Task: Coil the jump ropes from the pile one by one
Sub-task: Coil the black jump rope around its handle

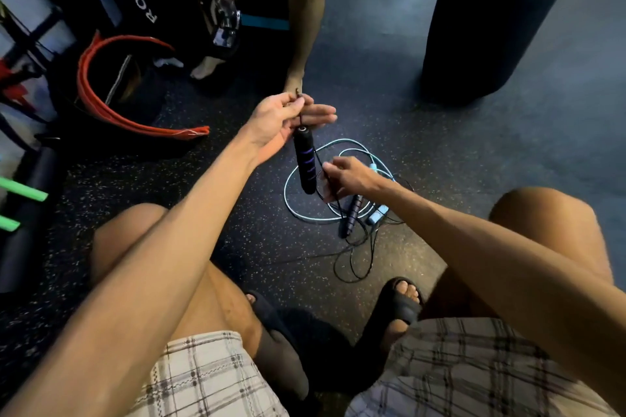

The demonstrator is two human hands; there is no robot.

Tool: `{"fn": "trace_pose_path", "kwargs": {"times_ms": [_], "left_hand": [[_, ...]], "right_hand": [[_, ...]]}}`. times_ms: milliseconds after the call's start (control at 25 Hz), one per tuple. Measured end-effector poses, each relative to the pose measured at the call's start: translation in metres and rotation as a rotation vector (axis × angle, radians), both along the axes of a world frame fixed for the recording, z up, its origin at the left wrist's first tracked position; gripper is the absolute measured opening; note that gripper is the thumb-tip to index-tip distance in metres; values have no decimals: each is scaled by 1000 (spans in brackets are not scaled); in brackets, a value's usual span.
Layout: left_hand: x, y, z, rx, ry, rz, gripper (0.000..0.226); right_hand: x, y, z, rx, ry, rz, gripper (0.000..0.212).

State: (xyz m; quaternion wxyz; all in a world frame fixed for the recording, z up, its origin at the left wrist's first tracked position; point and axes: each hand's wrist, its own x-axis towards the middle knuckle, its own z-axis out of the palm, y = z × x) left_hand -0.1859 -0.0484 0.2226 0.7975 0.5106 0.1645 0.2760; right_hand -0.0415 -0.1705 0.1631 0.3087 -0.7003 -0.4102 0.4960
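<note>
My left hand (283, 120) is raised over the floor and pinches the thin black cord of a jump rope just above its black handle with purple rings (305, 162), which hangs straight down. My right hand (349, 178) is lower and to the right, its fingers closed on the same black cord. Below it on the floor lie the rope's second black-and-purple handle (353, 215) and loose black cord (355, 257). A light-blue jump rope (305, 213) lies in loops there too, with its pale blue handle (377, 213) beside the black one.
Another person sits opposite, with bare legs (305, 10) and a phone in hand. A red belt (101, 101) and dark gear stand at the left, a black punching bag (491, 20) at the right. My knees and sandalled feet (403, 305) frame the speckled floor.
</note>
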Motion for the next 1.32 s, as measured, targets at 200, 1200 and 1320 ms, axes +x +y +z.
{"fn": "trace_pose_path", "kwargs": {"times_ms": [200, 1200, 1320], "left_hand": [[7, 11, -15, 31, -72, 294, 16], [38, -32, 10, 123, 243, -129, 43], [35, -32, 14, 31, 141, -108, 36]], "right_hand": [[12, -3, 10, 107, -353, 263, 12], [48, -2, 81, 717, -614, -75, 19], [49, 3, 77, 561, -470, -144, 35]]}}
